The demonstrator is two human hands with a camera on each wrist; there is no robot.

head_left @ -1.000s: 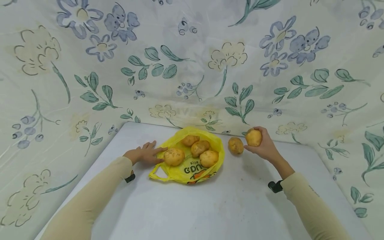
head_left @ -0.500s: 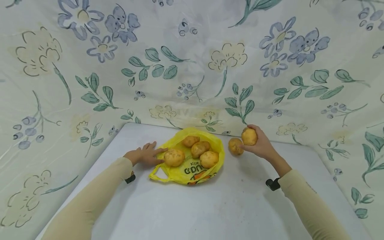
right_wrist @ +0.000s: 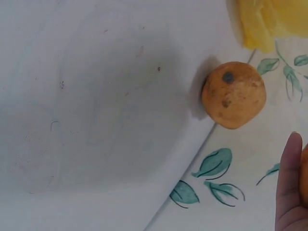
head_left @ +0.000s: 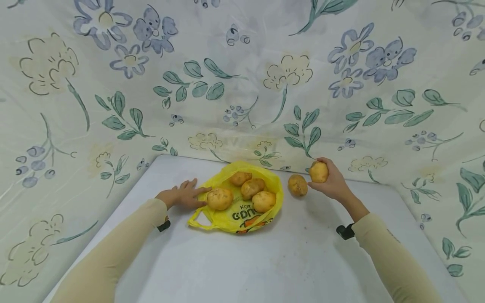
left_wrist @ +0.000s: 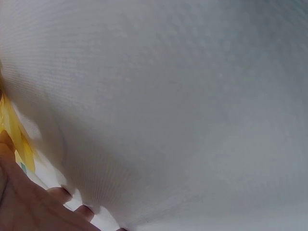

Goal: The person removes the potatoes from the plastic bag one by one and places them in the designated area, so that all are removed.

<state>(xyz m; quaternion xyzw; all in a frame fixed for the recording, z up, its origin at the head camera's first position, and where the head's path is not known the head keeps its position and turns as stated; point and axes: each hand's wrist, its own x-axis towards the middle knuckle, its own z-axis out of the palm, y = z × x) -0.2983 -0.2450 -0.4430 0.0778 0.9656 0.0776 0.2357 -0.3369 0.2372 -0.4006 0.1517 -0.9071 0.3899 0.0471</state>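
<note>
Your right hand [head_left: 333, 183] grips a round yellow-brown potato [head_left: 318, 171], fingers curled round it, lifted clear of the white table [head_left: 265, 261] near the table's far edge, toward its far right corner. In the right wrist view only one finger [right_wrist: 288, 183] and a sliver of that potato show at the frame's right border. A second yellow-brown potato with a dark spot [head_left: 297, 184] lies loose on the table just beside your right hand, at the far edge where the table meets the flower-printed cloth backdrop [head_left: 242, 84]; it is apart from the held potato. Your left hand [head_left: 185, 195] lies flat on the table with straight fingers, holding nothing, its fingertips touching the left rim of the crumpled yellow plastic bag with dark lettering [head_left: 242, 214]. The bag lies opened out near the middle of the far edge and carries four potatoes; the nearest of them to your left hand is a speckled potato [head_left: 219, 198]. Both your forearms are in cream long sleeves [head_left: 113, 256].
</note>
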